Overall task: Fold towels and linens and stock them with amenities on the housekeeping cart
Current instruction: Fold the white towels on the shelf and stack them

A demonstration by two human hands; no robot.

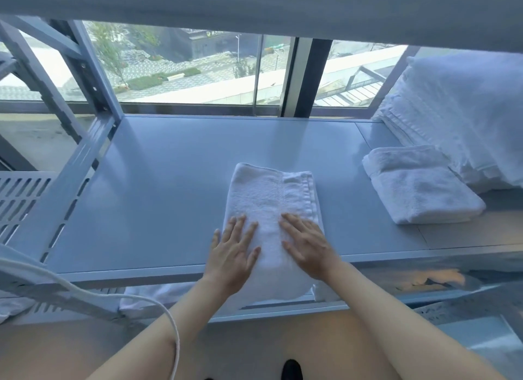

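A white folded towel [270, 198] lies lengthwise on the grey shelf [169, 181], its near end hanging over the front edge. My left hand [233, 250] lies flat on the towel's near left part, fingers straight and spread. My right hand [307, 243] presses flat on its near right part, fingers straight too. A second folded white towel [421, 187] sits to the right on the same shelf. Behind it rises a tall stack of folded white linens [464, 116].
The shelf belongs to a grey metal rack with a slotted upright [70, 164] at left and another shelf overhead [254, 5]. A window [198, 68] is behind. A white cord [169, 317] hangs at lower left. White cloth [147, 294] shows on a lower level.
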